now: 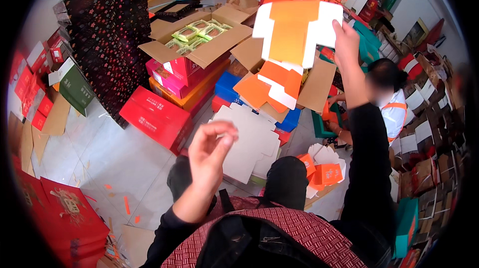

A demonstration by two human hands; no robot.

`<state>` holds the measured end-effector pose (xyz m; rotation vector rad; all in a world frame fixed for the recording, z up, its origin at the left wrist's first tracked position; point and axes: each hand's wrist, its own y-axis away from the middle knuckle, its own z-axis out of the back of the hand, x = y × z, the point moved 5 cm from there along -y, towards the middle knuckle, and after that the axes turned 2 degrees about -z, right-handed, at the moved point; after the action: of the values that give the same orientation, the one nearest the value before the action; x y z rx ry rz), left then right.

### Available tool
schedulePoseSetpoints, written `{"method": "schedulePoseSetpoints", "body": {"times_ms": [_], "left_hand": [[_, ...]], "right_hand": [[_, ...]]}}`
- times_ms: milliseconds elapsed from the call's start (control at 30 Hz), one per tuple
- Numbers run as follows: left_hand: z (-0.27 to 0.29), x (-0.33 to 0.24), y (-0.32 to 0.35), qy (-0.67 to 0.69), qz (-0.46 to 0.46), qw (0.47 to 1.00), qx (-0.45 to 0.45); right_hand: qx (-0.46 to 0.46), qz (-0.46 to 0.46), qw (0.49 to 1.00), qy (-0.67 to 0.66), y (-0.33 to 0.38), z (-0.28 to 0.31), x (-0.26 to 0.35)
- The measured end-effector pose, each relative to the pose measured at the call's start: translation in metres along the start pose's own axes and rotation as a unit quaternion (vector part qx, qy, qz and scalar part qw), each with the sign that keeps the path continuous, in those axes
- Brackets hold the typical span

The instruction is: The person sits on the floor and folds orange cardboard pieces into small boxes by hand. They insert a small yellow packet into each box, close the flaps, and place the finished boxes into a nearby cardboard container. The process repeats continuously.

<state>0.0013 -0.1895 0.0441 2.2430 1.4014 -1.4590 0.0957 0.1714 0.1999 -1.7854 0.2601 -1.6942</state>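
Observation:
Raised at the upper right, my right hand (347, 41) grips one edge of a flat orange-and-white box blank (289, 31). More orange-and-white folded card (272, 88) shows just below the blank, over an open carton; whether it joins the blank I cannot tell. My left hand (204, 151) is lifted in front of me with its fingers loosely curled. A gap shows between thumb and forefinger, and nothing is visible in it. Just beyond my knees and right of my left hand lie flat greyish-white card blanks (244, 143).
An open carton (219, 51) of green-wrapped packs stands on stacked boxes, beside a red box (154, 118). Small orange boxes (327, 173) sit near my right knee. A co-worker (391, 98) handles a green box at right. A dark patterned panel (107, 33) stands left.

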Motion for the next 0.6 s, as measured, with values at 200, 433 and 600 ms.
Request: {"method": "schedulePoseSetpoints", "body": {"times_ms": [200, 433, 600], "left_hand": [[-0.005, 0.054, 0.018, 0.138, 0.248, 0.957, -0.055], [-0.011, 0.072, 0.069, -0.036, 0.167, 0.985, -0.016], [-0.019, 0.077, 0.115, -0.147, 0.168, 0.973, 0.054]], "right_hand": [[0.081, -0.112, 0.981, -0.136, 0.146, 0.033, 0.007], [0.005, 0.134, 0.971, 0.199, 0.285, 0.077, 0.042], [0.075, -0.3, 0.948, -0.067, 0.369, 0.069, -0.045]]}}
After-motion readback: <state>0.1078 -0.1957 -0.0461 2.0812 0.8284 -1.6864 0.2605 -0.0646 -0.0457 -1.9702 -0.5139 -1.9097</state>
